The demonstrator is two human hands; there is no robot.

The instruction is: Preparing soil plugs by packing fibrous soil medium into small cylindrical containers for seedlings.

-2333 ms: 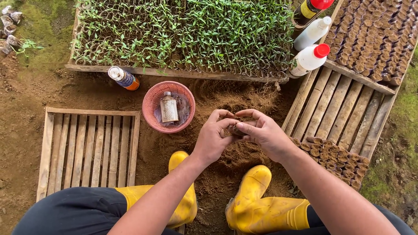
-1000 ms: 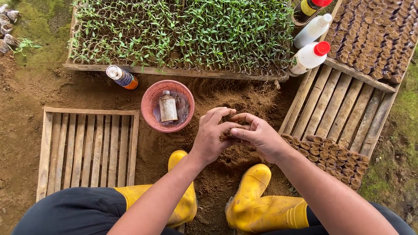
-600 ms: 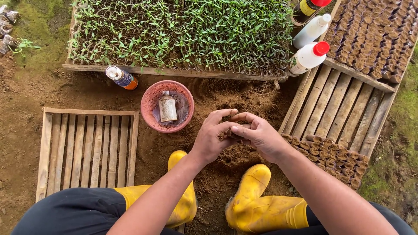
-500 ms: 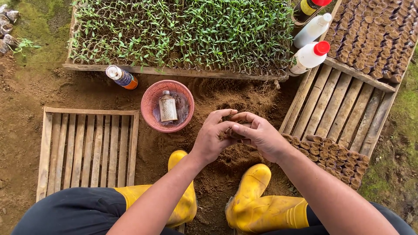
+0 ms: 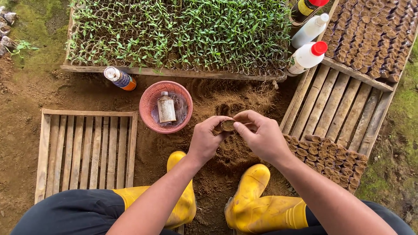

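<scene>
Head view: left hand [image 5: 208,140] and right hand [image 5: 260,135] both pinch a small soil-filled pot [image 5: 227,125]; squeezing harder might spill soil onto the pile [image 5: 230,104] below

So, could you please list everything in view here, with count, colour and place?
seedling tray: one, green shoots, top centre
soil pot: one, brown, between both hands
soil heap: one, brown, centre
basket: one, pink, left of the heap, with a small bottle inside
can: one, blue and orange, lying beside the basket
slatted crate: one, wooden, left
slatted tray: one, wooden, right, holding rows of brown pots
white bottles: two, top right
boots: two, yellow, bottom
left hand: holding the pot
right hand: pinching the pot
</scene>
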